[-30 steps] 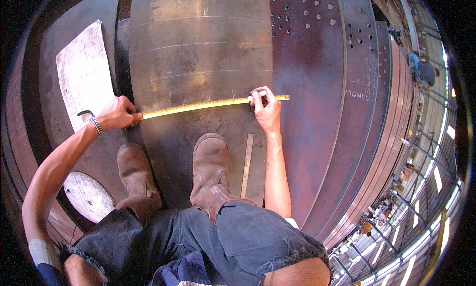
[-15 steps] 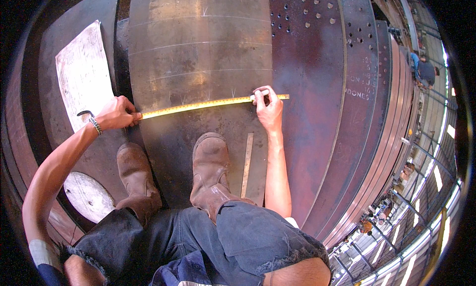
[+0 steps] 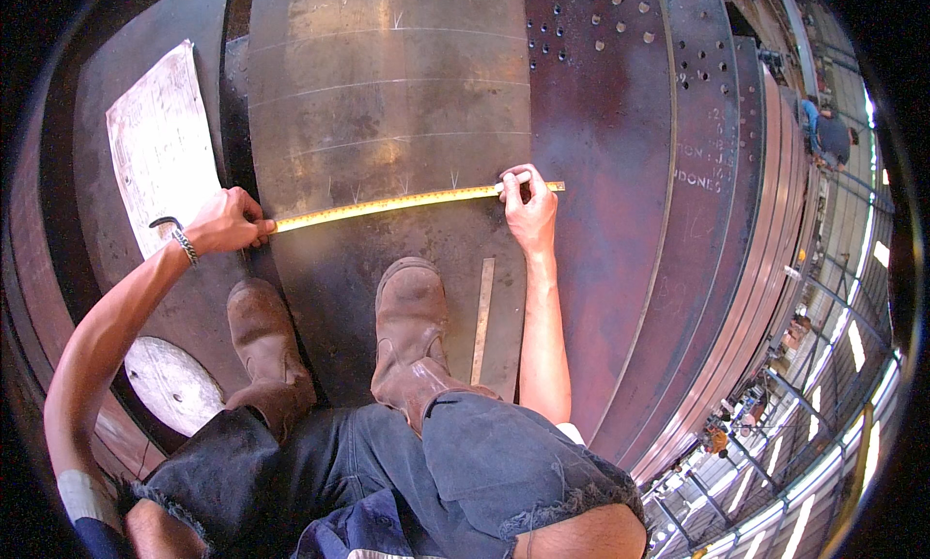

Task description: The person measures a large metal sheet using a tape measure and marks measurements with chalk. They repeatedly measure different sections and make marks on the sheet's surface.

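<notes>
A yellow tape measure [image 3: 387, 206] is stretched across a dark steel plate [image 3: 407, 244], its right end reaching past the plate's right edge. My left hand [image 3: 230, 222] is closed on the tape's left end, at the plate's left edge. A short white chalk stick [image 3: 513, 179] is pinched in my right hand [image 3: 531, 210], its tip down at the tape near the plate's right edge. Thin white lines and small V-shaped chalk marks [image 3: 454, 179] show on the plate just beyond the tape and farther away.
My brown boots [image 3: 411, 302] are on the plates, with a flat steel ruler [image 3: 481, 322] right of them. At left lie a pale sheet [image 3: 163, 138] with a dark hook-shaped piece and a pale oval disc [image 3: 174, 385]. Stacked plates [image 3: 601, 239] extend right; another person [image 3: 831, 138] is far off.
My right hand has slid slightly to the right along the tape with the chalk stick. My left hand stays at the tape's left end.
</notes>
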### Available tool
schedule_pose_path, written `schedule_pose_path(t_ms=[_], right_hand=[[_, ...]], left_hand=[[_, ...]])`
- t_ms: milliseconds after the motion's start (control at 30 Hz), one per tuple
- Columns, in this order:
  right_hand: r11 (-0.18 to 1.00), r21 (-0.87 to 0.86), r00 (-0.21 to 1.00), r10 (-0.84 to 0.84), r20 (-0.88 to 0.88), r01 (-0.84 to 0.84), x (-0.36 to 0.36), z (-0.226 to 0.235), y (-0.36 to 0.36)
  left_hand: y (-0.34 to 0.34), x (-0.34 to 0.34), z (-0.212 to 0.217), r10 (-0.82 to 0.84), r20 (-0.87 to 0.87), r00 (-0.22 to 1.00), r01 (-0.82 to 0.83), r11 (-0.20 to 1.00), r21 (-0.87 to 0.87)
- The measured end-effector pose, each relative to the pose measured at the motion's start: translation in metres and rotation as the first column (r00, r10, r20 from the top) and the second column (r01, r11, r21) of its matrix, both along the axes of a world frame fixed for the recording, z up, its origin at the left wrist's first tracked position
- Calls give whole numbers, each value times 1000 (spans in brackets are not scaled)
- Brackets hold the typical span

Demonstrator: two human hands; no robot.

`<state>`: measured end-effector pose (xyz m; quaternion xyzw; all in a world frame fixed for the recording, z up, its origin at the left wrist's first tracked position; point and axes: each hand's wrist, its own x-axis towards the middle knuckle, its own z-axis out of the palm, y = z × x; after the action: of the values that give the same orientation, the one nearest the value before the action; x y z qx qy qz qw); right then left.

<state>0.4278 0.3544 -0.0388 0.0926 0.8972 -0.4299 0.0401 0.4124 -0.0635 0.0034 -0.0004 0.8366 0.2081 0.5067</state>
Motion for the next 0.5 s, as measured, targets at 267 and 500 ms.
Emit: schedule_pose_path(t_ms=[267,500], right_hand=[[1000,21,1000,5,-5,-5,0,-2,2],[1000,7,1000,-10,17,10,0,2,1]], left_hand=[[0,-1,1,3,1,1000,-3,1000,8],[3,-2,2,-4,20,1000,4,1000,-12]])
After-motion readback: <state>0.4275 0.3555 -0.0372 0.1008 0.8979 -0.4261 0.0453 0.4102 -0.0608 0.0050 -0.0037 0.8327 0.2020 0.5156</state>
